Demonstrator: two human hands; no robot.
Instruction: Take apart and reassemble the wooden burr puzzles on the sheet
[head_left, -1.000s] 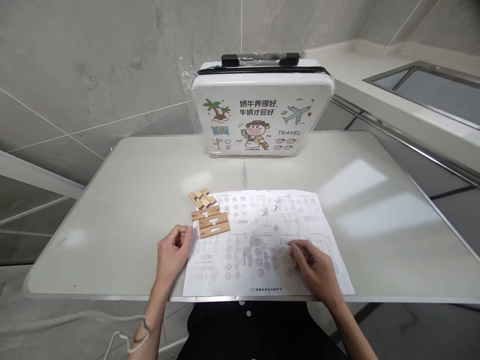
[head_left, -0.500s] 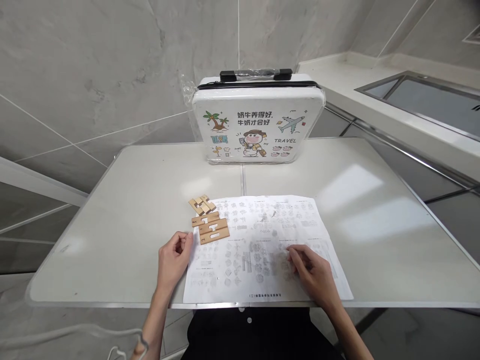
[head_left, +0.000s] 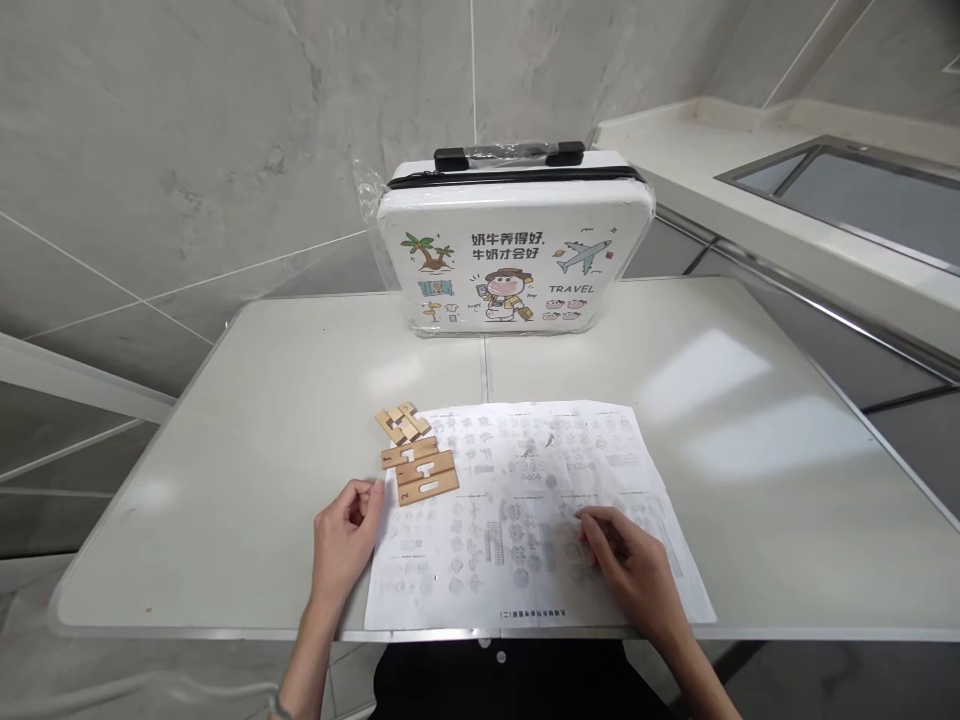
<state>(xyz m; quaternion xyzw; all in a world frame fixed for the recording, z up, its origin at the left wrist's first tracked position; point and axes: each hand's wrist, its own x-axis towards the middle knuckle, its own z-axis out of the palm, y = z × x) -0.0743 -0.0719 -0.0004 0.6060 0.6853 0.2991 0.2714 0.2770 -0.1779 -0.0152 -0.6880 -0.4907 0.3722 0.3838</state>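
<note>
A printed instruction sheet (head_left: 525,500) with many small diagrams lies flat near the front of the white table (head_left: 262,400). My left hand (head_left: 346,535) rests at the sheet's left edge, fingers loosely curled with the tips touching the paper's border. My right hand (head_left: 626,570) lies on the sheet's right half, fingers curled, fingertips pressing the paper. Several flat wooden puzzle pieces (head_left: 414,455) with slots sit at the sheet's upper left corner, just above my left hand.
A white case (head_left: 514,245) with cartoon pictures and a black handle stands upright at the table's far edge, wrapped in clear plastic. A counter with a sunken steel basin (head_left: 847,190) runs along the right. Grey tiled wall behind.
The view has shifted slightly; the hands, sheet and wooden pieces stay where they were.
</note>
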